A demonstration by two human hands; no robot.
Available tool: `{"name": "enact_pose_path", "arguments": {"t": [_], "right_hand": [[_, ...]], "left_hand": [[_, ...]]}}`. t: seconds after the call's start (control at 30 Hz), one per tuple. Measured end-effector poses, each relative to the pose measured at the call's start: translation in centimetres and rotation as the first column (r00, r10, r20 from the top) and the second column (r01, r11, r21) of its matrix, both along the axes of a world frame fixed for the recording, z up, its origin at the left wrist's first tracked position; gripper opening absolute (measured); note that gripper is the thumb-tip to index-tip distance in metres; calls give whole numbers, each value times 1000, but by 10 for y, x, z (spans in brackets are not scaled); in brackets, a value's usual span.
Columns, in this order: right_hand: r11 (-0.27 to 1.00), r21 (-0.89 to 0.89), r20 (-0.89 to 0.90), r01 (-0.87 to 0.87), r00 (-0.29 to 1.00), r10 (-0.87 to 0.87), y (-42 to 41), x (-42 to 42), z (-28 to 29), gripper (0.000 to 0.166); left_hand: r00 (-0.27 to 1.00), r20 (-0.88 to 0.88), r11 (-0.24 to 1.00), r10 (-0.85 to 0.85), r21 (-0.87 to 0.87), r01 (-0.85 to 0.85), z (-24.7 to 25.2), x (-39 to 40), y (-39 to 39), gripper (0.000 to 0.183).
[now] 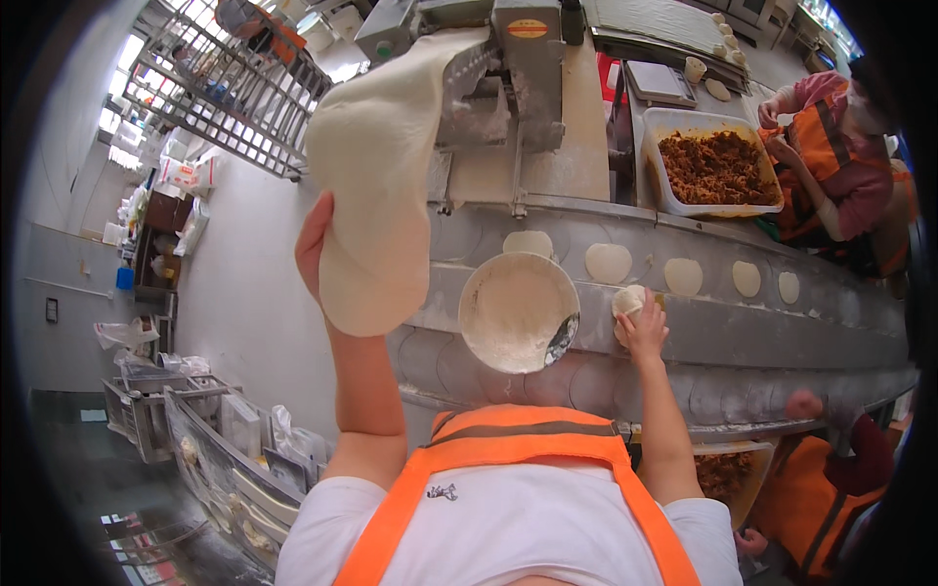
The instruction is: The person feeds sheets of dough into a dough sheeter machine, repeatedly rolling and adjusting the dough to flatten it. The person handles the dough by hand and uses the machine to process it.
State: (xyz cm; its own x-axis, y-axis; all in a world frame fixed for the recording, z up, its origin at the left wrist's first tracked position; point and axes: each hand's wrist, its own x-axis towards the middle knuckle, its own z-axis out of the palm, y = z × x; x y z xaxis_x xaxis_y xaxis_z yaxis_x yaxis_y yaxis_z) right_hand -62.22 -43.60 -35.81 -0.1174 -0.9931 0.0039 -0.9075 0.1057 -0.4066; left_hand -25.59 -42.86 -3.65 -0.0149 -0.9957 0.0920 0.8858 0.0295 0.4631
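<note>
A long sheet of pale dough [374, 190] hangs from the dough sheeter [527, 80]. My left hand [314, 238] supports it from behind along its left edge, and the sheet hides part of that hand. To the right, my right hand [646, 326] grips a lump of dough [628, 300] on the steel ledge between two belts. A round bowl of flour [516, 311] sits between my hands, with a dark patch at its lower right. Beyond it, flat dough rounds [608, 264] lie in a row along the far conveyor belt [571, 227].
A white tub of reddish-brown filling [718, 168] stands right of the sheeter, beside a scale [659, 82]. One co-worker [835, 146] is at the far right, another [813, 505] at the lower right near a second filling tub [722, 476]. A metal rack [227, 95] stands at upper left.
</note>
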Motion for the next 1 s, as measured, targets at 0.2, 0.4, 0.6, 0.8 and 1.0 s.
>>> {"name": "enact_pose_path", "arguments": {"t": [0.2, 0.4, 0.6, 0.8, 1.0], "right_hand": [[944, -300, 90, -138, 981, 172, 11, 45, 62, 41], [764, -379, 110, -521, 795, 597, 19, 176, 62, 33], [595, 280, 174, -753, 650, 740, 35, 195, 35, 46], [843, 72, 52, -534, 846, 531, 46, 200, 34, 48], [825, 209, 296, -524, 838, 458, 45, 209, -13, 45]], "left_hand": [[997, 22, 987, 74, 143, -76, -14, 16, 5, 37], [972, 3, 970, -234, 64, 234, 8, 43, -7, 40], [918, 202, 940, -340, 34, 341, 19, 44, -8, 41], [886, 202, 900, -418, -37, 433, 14, 51, -6, 42], [867, 179, 867, -466, -105, 487, 24, 58, -25, 44]]}}
